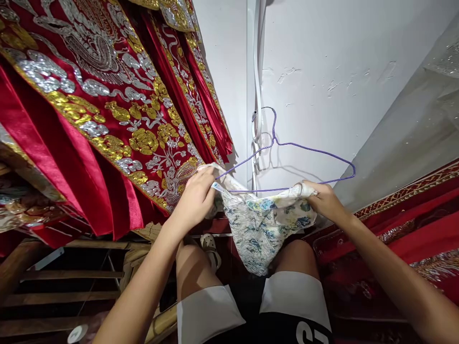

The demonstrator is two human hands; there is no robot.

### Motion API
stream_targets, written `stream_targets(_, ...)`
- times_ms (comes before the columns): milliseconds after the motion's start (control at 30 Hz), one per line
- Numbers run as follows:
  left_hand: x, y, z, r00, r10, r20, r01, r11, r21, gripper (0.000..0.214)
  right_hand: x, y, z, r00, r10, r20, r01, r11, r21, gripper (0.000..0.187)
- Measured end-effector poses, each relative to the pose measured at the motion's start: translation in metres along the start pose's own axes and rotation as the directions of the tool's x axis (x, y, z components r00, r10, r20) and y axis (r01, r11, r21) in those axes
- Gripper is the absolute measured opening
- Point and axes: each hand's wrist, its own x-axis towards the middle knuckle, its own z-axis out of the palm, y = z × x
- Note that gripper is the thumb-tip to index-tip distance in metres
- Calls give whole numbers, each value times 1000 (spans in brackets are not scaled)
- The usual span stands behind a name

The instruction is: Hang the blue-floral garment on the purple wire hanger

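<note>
A purple wire hanger (309, 148) hangs by its hook from a white fixture on the wall. Over its lower bar and left end sits a white garment (256, 234) with a blue and green floral print, its exact kind unclear. My left hand (197, 197) is closed on the garment's upper left corner, by the left end of the hanger. On the other side, my right hand (324, 200) pinches the garment's upper right edge just under the bar. The hanger's right end sticks out bare past my right hand. The cloth hangs down between my hands, above my knees.
Red cloth panels (143, 114) with gold and silver sequin embroidery hang on the left. A bamboo rack (71, 274) stands at lower left. Red and sheer fabrics (405, 215) hang along the right. The white wall (322, 71) with peeling paint is straight ahead.
</note>
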Motion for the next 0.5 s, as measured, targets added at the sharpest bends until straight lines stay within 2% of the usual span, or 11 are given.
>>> stream_targets(133, 33, 16, 14, 991, 108, 80, -110, 994, 13, 16, -6, -12, 18, 995, -79, 59, 74, 994, 76, 18)
stream_targets(200, 42, 14, 23, 987, 106, 122, -112, 993, 44, 18, -11, -18, 21, 996, -86, 10, 86, 996, 34, 27)
stream_targets(267, 44, 9, 29, 987, 102, 121, -110, 992, 62, 17, -16, -20, 14, 984, -50, -173, 50, 999, -4, 56)
stream_targets(333, 42, 5, 33, 991, 107, 79, -112, 991, 70, 15, -15, -18, -4, 909, 1, -417, 1, 1000, 4, 85)
stream_targets(367, 41, 4, 33, 993, 108, 49, -111, 991, 70, 13, -13, -16, -17, 860, 25, -509, -23, 1000, 10, 90)
stream_targets(400, 41, 3, 33, 994, 108, 22, -109, 992, 71, 12, -9, -13, -30, 827, 46, -561, -51, 999, 8, 85)
stream_targets(433, 41, 3, 33, 994, 106, -1, -106, 992, 76, 12, -4, -9, -44, 821, 71, -566, -85, 996, 1, 72)
stream_targets(500, 44, 1, 32, 995, 93, -41, -89, 992, 94, 9, 5, -3, -69, 877, 150, -457, -162, 987, 13, 31)
